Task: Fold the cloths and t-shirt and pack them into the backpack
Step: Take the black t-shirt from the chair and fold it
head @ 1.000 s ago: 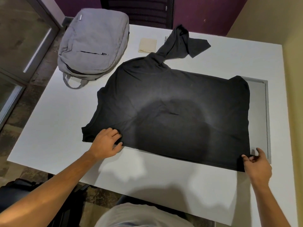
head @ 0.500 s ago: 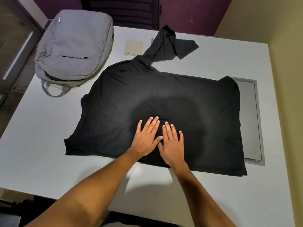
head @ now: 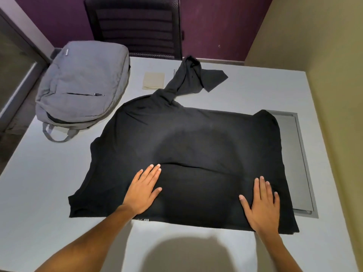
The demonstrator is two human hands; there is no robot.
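The black t-shirt [head: 196, 154] lies spread across the middle of the white counter [head: 45, 183], its near hem close to the counter's front edge and one sleeve [head: 194, 77] twisted and bunched beyond its far side. Half a second ago both hands lay side by side at the middle of the near hem; now they have slid apart along it. The left hand [head: 143, 191] presses flat, fingers straight and together, toward the shirt's left part, and the right hand [head: 263, 205] presses flat with fingers slightly spread near its right corner. A shallow ridge of fabric runs between them, just beyond the fingertips. I judge this as smoothing before the first fold, so the folding itself is not yet begun and packing is well off.

Beyond the shirt's far left side a small beige folded cloth [head: 154, 81] rests on the counter, just beside the twisted sleeve. Further left of the shirt the grey backpack [head: 82, 81] lies flat, its handle loop toward the shirt's left shoulder; whether its main zip is open I cannot tell.

The shirt's right edge overlaps a grey recessed panel [head: 290, 154] in the counter. Bare counter shows to the shirt's left and along its near side, which looks enough room to fold inward; the bunched sleeve probably needs straightening first
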